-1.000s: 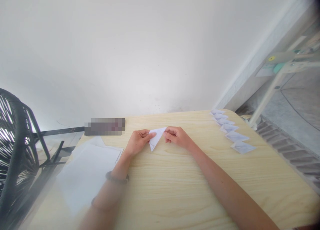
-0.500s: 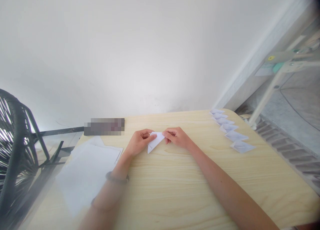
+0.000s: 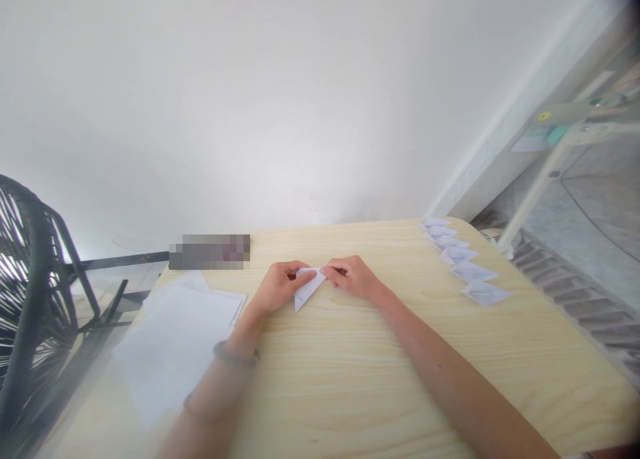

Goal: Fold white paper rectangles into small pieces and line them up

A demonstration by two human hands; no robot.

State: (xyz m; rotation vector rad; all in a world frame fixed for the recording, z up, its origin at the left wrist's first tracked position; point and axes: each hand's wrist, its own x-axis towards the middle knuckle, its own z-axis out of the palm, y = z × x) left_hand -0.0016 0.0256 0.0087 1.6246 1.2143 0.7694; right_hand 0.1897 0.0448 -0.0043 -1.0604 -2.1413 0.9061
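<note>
A pale wood counter (image 3: 350, 386) stands against a white wall (image 3: 320, 99), with a black woven chair (image 3: 41, 246) off its left side and a white metal stand (image 3: 536, 192) beyond its far right corner. A dark, pixelated object (image 3: 210, 254) lies at the counter's far left. Nearer on that side are loose white sheets (image 3: 175, 339), overlapping, so their number cannot be told; the left forearm, with a dark band (image 3: 235, 359) at the wrist, covers part of them. Six folded paper pieces (image 3: 485, 294) show in a row along the far right. One folded white paper (image 3: 307, 291) is between the two hands, around the counter's middle. The left hand (image 3: 275, 287) has its fingers closed on its left part, thumb on top; the right hand (image 3: 354, 277) has its fingers pinched together at the right corner.
</note>
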